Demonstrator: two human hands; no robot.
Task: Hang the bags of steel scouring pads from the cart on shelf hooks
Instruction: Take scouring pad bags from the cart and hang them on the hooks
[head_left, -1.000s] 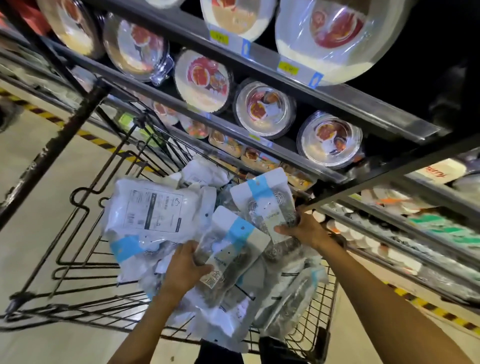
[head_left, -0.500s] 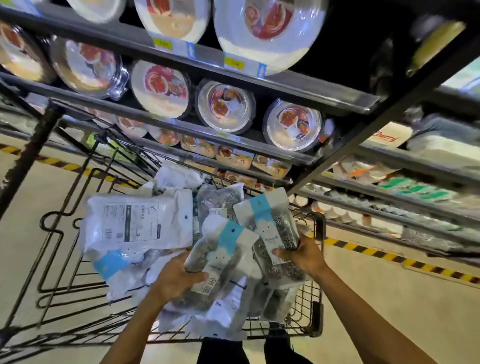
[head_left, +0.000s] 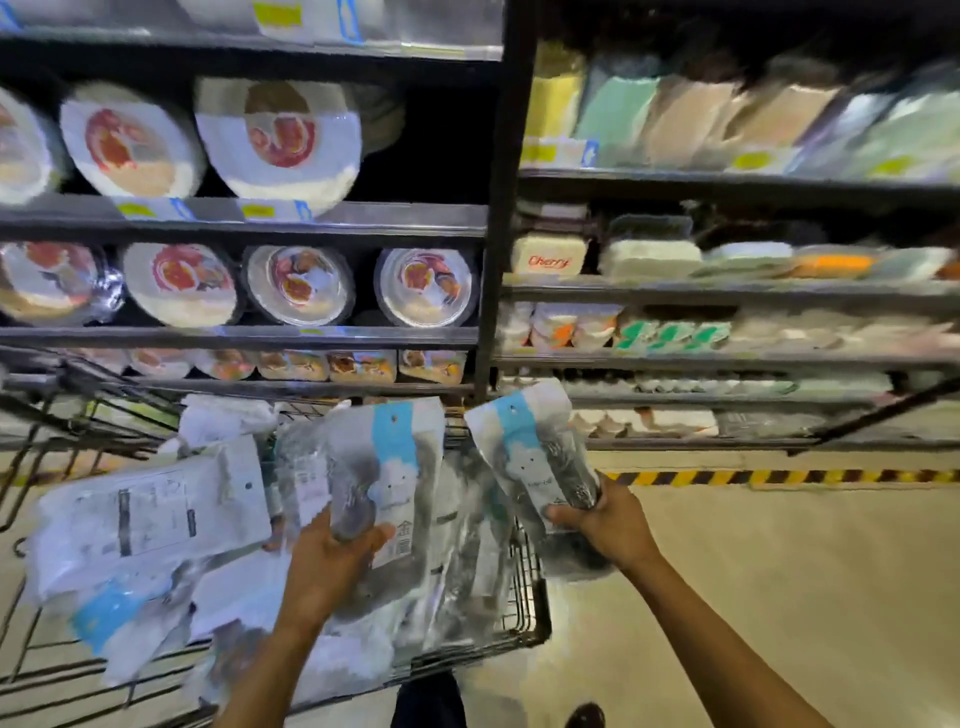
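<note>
Hands: two, both occupied. Left hand (head_left: 332, 556) gripped the lower half of the left bag (head_left: 387, 467), thumb laid across its front. Right hand (head_left: 608, 525) was curled round the bottom end of the right bag (head_left: 535, 452).

Left bag: scouring pads, held above the cart (head_left: 524, 597). Its long axis ran near upright, toward 12 o'clock from the hand, with the blue strip and punched hole uppermost.

Right bag: same goods, held just past the cart's right end. Its long axis leaned toward 11 o'clock from the hand, hole end uppermost. The two bags were apart, with a gap showing between their tops.

Remaining stock: a pile of bags (head_left: 150, 519) in the cart, at 9 o'clock from the left hand, lying flat at mixed angles.

Shelves (head_left: 249, 338): at 12 o'clock beyond the cart, carrying round lidded dishes. A dark post (head_left: 498, 208) divided them from a second bay at 1 to 2 o'clock holding flat packs.

Hooks: none could be made out, as the view was blurred.

Assessment: both bags were already presented hole-end toward the shelving. The right hand was the nearer to the right-hand bay, the left hand to the dish bay. Which would go up first turned on where the hooks lay, and that could not be told.
</note>
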